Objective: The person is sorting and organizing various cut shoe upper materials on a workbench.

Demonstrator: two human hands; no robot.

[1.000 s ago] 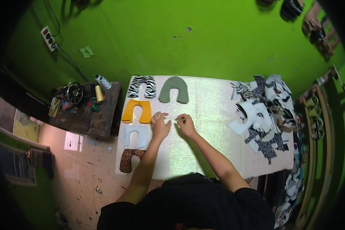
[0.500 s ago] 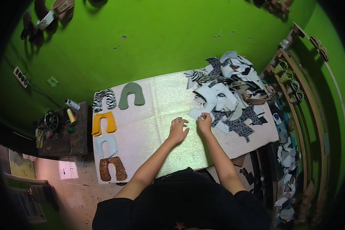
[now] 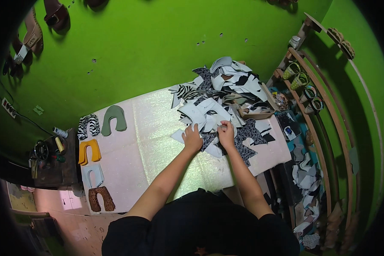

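Note:
At the near edge of a heap of material offcuts (image 3: 239, 91) on the table are both of my hands. My left hand (image 3: 193, 138) has its fingers curled over the edge of a white curved offcut (image 3: 191, 112); its thumb is hard to make out. My right hand (image 3: 226, 134) is closed in a pinch at the edge of the same heap, beside another white curved piece (image 3: 217, 113). What lies between its fingertips is too small to tell. Dark patterned offcuts (image 3: 252, 133) lie right of my right hand, and a pale flat piece (image 3: 215, 149) sits below, between my wrists.
Stacks of U-shaped pieces line the table's left side: zebra (image 3: 88, 126), green (image 3: 114, 120), yellow (image 3: 89, 151), pale blue (image 3: 93, 175) and leopard (image 3: 101, 199). A sewing machine (image 3: 42, 149) stands left. Sandals (image 3: 301, 79) hang on a wooden rack (image 3: 324, 128) at right.
My view has turned right. Both hands have moved to the heap; my left hand, spread over bare table before, now touches the offcuts with curled fingers. My right hand stays pinched.

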